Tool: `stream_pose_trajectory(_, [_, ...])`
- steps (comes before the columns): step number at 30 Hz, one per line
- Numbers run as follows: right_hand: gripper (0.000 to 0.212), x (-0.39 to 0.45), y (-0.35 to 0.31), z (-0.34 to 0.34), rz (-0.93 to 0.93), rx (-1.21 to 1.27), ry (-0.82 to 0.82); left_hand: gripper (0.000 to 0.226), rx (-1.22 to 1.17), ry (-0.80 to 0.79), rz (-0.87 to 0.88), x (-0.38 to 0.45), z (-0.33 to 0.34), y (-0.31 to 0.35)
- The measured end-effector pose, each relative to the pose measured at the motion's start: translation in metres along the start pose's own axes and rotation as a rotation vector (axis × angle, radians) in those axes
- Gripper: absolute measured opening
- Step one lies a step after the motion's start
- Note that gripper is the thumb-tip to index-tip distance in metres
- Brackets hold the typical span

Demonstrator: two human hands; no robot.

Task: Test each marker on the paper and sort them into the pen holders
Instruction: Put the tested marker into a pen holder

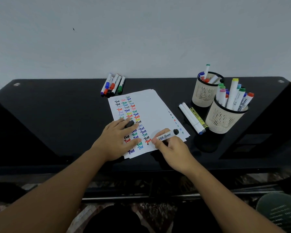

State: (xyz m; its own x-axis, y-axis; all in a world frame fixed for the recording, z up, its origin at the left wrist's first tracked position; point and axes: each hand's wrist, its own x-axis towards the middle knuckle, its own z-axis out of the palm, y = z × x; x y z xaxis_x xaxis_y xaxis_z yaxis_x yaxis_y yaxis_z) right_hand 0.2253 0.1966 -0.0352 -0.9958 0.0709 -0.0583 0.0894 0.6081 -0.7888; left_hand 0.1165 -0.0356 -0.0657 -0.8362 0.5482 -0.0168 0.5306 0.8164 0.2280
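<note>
Black glass makes up the table (57, 115), so the white paper (151, 108) could slide on it; the left hand (118, 140) lies flat on the sheet with straight fingers, a black cap (129, 123) tucked between them, and that pressure looks worth keeping. Two pen holders (207, 93) stand at the far right, both already holding markers. Five untested markers (112, 84) lie beyond the paper, three more (192, 118) beside the holders. The right hand (171, 148) grips a black marker (165, 136), tip down at the lower rows of coloured words. A short stroke in blank space, clear of neighbouring ink, should show plainly whether it writes.
</note>
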Motion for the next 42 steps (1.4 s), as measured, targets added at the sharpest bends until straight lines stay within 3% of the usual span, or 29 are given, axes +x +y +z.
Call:
stream_pose_trajectory(5, [0.051, 0.0012, 0.0008, 0.0014, 0.018, -0.041, 0.0, 0.074, -0.001, -0.004, -0.001, 0.0002, 0.0003, -0.0007])
stream_pose_trajectory(16, [0.03, -0.0031, -0.0043, -0.0027, -0.004, -0.02, 0.001, 0.075, -0.007, -0.011, -0.004, -0.0007, -0.001, 0.0003])
stream_pose_trajectory(22, [0.017, -0.0035, -0.0031, -0.0033, 0.014, 0.116, 0.028, 0.074, -0.01, -0.01, -0.006, -0.0006, -0.0008, -0.0001])
stream_pose_trajectory(32, [0.026, -0.0019, -0.0027, -0.0012, 0.031, 0.053, 0.036, 0.073, -0.017, -0.02, -0.001, -0.0014, -0.0027, 0.0011])
stream_pose_trajectory(42, [0.018, -0.0033, -0.0046, -0.0031, 0.018, 0.087, 0.049, 0.073, -0.017, -0.028, -0.004, -0.0013, -0.003, 0.0001])
